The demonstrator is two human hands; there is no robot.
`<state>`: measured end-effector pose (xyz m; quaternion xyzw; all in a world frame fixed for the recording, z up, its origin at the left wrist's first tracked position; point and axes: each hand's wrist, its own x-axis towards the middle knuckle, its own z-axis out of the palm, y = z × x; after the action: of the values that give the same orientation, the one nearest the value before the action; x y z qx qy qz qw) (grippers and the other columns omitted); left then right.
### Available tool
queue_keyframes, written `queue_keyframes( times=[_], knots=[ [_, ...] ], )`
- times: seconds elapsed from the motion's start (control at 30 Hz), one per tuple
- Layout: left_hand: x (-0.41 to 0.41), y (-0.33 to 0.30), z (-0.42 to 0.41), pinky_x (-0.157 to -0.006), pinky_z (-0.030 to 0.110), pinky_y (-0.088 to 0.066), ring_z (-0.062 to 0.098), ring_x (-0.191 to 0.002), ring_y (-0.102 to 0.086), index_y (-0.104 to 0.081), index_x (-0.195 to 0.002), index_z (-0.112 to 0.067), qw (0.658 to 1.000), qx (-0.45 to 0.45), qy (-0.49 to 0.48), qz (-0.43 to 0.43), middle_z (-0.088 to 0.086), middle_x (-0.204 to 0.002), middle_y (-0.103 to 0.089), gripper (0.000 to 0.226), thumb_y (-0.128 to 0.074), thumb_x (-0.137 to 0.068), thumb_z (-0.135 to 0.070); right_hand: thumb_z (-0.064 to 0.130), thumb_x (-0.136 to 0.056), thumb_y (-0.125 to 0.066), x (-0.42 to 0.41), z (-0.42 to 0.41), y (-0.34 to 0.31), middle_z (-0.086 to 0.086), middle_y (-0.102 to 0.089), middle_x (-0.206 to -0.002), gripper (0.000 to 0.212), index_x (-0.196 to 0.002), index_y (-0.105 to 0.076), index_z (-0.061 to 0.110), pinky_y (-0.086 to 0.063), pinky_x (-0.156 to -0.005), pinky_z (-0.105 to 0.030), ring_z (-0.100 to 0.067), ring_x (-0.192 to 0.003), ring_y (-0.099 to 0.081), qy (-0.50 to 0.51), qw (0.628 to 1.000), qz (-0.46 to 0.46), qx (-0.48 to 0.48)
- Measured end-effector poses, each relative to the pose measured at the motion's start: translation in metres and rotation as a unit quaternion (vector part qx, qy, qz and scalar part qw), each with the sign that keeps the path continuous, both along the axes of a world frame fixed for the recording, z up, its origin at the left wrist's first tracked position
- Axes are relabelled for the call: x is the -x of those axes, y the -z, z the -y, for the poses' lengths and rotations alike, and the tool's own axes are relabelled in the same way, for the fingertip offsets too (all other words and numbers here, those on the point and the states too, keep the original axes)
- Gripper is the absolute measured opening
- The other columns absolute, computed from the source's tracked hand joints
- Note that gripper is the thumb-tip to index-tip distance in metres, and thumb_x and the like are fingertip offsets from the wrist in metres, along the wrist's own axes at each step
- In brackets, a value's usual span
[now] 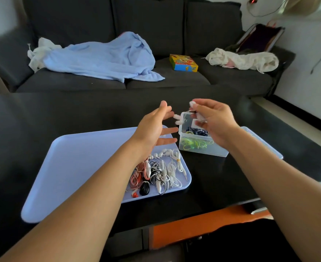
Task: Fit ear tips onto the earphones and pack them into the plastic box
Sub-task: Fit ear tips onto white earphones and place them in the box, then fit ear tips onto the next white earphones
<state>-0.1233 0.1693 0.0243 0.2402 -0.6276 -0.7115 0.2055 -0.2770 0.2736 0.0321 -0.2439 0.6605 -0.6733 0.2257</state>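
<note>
A clear plastic box (218, 151) stands on the black table and holds green and dark earphones. Directly above the box, my right hand (212, 121) pinches a white earphone (192, 104), whose wire hangs down; motion blurs it. My left hand (157, 127) hovers just left of the box with its fingers spread and straight, holding nothing. A lilac tray (76, 161) lies under my left arm. In its near right corner sits a pile of earphones (159, 173) in white, pink, black and red, with several white ear tips (164, 153) beside them.
The box's lid (263, 142) lies behind my right forearm. A dark sofa beyond the table carries a blue blanket (103, 57), a colourful small box (183, 62) and white cloths. An orange drawer front (203, 222) shows below the table's near edge.
</note>
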Motion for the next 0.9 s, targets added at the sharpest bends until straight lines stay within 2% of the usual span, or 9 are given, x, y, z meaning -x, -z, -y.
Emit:
queue_keyframes(
  times=[0.17, 0.3, 0.4, 0.57, 0.63, 0.67, 0.77, 0.83, 0.9],
  knots=[
    [0.002, 0.006, 0.0, -0.083, 0.04, -0.061, 0.019, -0.097, -0.072, -0.066, -0.12, -0.019, 0.995, 0.078, -0.051, 0.043, -0.001, -0.124, -0.065, 0.033, -0.045, -0.104, -0.039, 0.019, -0.09, -0.075, 0.038, -0.021, 0.015, -0.002, -0.074, -0.087, 0.02, -0.11, -0.074, 0.016, -0.061, -0.074, -0.03, -0.014, -0.075, -0.069, 0.082, 0.976, -0.178, -0.099],
    [0.002, 0.017, 0.003, -0.078, 0.035, -0.061, 0.017, -0.098, -0.07, -0.068, -0.112, -0.014, 0.986, 0.129, -0.064, 0.08, 0.003, -0.113, -0.067, 0.03, -0.05, -0.103, -0.035, 0.015, -0.087, -0.076, 0.054, -0.031, 0.033, 0.001, -0.068, -0.091, 0.027, -0.114, -0.073, 0.016, -0.051, -0.07, -0.023, -0.012, -0.078, -0.062, 0.094, 0.915, -0.321, -0.227],
    [0.002, 0.021, 0.006, -0.076, 0.032, -0.061, 0.016, -0.097, -0.07, -0.069, -0.11, -0.013, 0.982, 0.151, -0.061, 0.097, 0.002, -0.11, -0.067, 0.031, -0.049, -0.103, -0.036, 0.004, -0.085, -0.076, 0.057, -0.029, 0.038, -0.003, -0.069, -0.098, 0.035, -0.118, -0.071, 0.012, -0.055, -0.082, -0.028, -0.016, -0.086, -0.064, 0.095, 0.88, -0.384, -0.264],
    [0.001, 0.022, 0.009, -0.076, 0.032, -0.06, 0.016, -0.096, -0.069, -0.069, -0.11, -0.014, 0.981, 0.156, -0.069, 0.094, 0.001, -0.108, -0.068, 0.03, -0.049, -0.103, -0.035, 0.011, -0.09, -0.071, 0.057, -0.022, 0.036, -0.005, -0.071, -0.103, 0.026, -0.116, -0.073, 0.013, -0.056, -0.08, -0.032, -0.019, -0.087, -0.066, 0.127, 0.869, -0.4, -0.262],
    [0.0, 0.023, 0.009, -0.079, 0.035, -0.061, 0.017, -0.097, -0.069, -0.069, -0.108, -0.015, 0.98, 0.158, -0.063, 0.1, 0.002, -0.108, -0.068, 0.028, -0.049, -0.103, -0.034, 0.02, -0.092, -0.067, 0.059, -0.021, 0.035, -0.007, -0.072, -0.096, 0.018, -0.106, -0.076, 0.012, -0.055, -0.073, -0.032, -0.023, -0.08, -0.067, 0.1, 0.847, -0.394, -0.341],
    [-0.002, 0.023, 0.01, -0.081, 0.037, -0.061, 0.017, -0.097, -0.069, -0.07, -0.106, -0.015, 0.98, 0.161, -0.06, 0.106, 0.002, -0.107, -0.068, 0.028, -0.049, -0.103, -0.034, 0.028, -0.095, -0.063, 0.058, -0.02, 0.034, -0.008, -0.071, -0.094, 0.022, -0.104, -0.076, 0.012, -0.053, -0.07, -0.032, -0.023, -0.078, -0.065, 0.065, 0.826, -0.393, -0.398],
    [-0.007, 0.024, 0.015, -0.082, 0.038, -0.061, 0.017, -0.095, -0.069, -0.07, -0.101, -0.016, 0.977, 0.167, -0.055, 0.122, 0.002, -0.104, -0.069, 0.029, -0.048, -0.104, -0.034, 0.039, -0.105, -0.04, 0.046, -0.013, 0.031, -0.008, -0.062, -0.103, 0.041, -0.12, -0.064, 0.009, -0.048, -0.074, -0.035, -0.029, -0.089, -0.059, -0.006, 0.78, -0.386, -0.493],
    [-0.009, 0.025, 0.02, -0.079, 0.037, -0.06, 0.017, -0.092, -0.067, -0.07, -0.101, -0.018, 0.974, 0.173, -0.053, 0.135, 0.002, -0.103, -0.069, 0.028, -0.047, -0.104, -0.032, 0.041, -0.105, -0.039, 0.037, -0.008, 0.026, -0.011, -0.06, -0.1, 0.042, -0.115, -0.061, 0.007, -0.045, -0.073, -0.037, -0.034, -0.09, -0.059, 0.025, 0.763, -0.412, -0.497],
    [-0.015, 0.026, 0.027, -0.077, 0.037, -0.059, 0.019, -0.09, -0.067, -0.07, -0.101, -0.016, 0.967, 0.191, -0.05, 0.161, 0.005, -0.102, -0.07, 0.027, -0.047, -0.103, -0.029, 0.046, -0.102, -0.044, 0.026, -0.002, 0.019, -0.009, -0.058, -0.086, 0.044, -0.097, -0.064, 0.007, -0.043, -0.069, -0.036, -0.032, -0.078, -0.056, 0.102, 0.772, -0.423, -0.462]
  ],
)
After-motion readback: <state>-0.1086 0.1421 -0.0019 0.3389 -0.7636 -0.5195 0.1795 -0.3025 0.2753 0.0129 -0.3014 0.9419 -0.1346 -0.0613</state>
